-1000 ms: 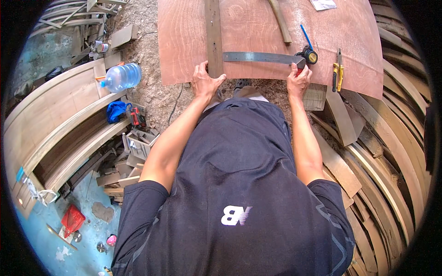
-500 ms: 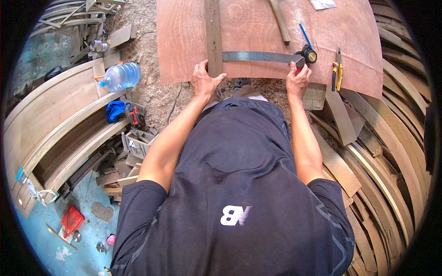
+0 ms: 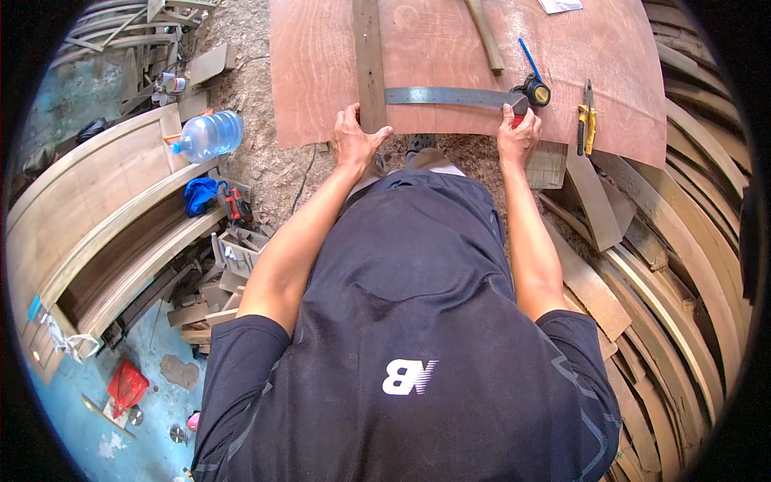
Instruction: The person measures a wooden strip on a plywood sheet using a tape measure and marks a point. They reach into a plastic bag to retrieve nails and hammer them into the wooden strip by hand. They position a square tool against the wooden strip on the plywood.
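A pinkish plywood sheet [image 3: 309, 68] lies before me with a narrow wooden batten [image 3: 368, 64] lengthwise on it. My left hand [image 3: 357, 140] grips the batten's near end, thumb and fingers on either side. A steel square [image 3: 438, 95] lies crosswise, its blade meeting the batten's right side. My right hand [image 3: 518, 136] holds the square's dark and red stock at the sheet's near edge. Just beyond that hand are a black-and-yellow tape measure [image 3: 536, 92] and a blue pencil-like stick [image 3: 528, 55]. Yellow-and-black pliers [image 3: 586, 120] lie farther right.
A shorter wooden stick [image 3: 482, 36] and white paper lie on the sheet. To the left are a blue water jug [image 3: 207, 136], wooden panels [image 3: 88, 185], a red tool and offcuts. Long boards [image 3: 675, 281] are piled along the right. A cable crosses the rough ground.
The sheet and the things on it sit slightly higher and farther left in the picture, along with both hands. Both grips look the same.
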### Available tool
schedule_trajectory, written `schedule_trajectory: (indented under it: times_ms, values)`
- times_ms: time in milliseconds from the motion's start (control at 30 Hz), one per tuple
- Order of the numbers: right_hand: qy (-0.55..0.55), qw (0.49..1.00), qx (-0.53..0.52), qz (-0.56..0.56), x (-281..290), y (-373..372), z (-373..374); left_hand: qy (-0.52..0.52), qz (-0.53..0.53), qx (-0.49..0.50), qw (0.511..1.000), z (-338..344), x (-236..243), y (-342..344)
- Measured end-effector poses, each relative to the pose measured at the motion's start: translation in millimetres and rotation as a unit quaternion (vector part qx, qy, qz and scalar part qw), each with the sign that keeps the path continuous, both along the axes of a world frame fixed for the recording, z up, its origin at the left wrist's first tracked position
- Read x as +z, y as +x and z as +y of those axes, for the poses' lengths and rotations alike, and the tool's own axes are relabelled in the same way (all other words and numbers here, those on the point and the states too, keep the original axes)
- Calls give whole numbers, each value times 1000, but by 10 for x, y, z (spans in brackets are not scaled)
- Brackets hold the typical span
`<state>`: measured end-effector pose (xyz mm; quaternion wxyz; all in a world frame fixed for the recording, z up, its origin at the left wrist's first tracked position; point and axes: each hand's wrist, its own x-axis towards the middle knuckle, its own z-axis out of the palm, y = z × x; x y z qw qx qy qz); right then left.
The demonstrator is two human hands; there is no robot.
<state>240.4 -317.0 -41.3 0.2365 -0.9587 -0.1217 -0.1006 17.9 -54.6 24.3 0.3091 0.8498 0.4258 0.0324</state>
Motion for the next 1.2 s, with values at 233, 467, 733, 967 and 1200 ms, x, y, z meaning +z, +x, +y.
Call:
schedule_trajectory:
  times_ms: [233, 467, 733, 967, 1200]
  values:
    - [-9, 1000, 7, 10, -31, 16, -21, -19, -20, 10, 1000, 6, -39, -24]
    - [22, 999, 32, 0, -55, 23, -72, -13, -17, 15, 1000, 7, -58, -27]
    - [43, 999, 29, -5, -40, 1, -17, -12, -28, 21, 999, 8, -84, -32]
    - [42, 998, 33, -13, -34, 14, 6, 9, -17, 14, 1000, 10, -114, -38]
    - [26, 999, 30, -7, -53, 33, 6, 1, -28, 16, 999, 9, -144, -50]
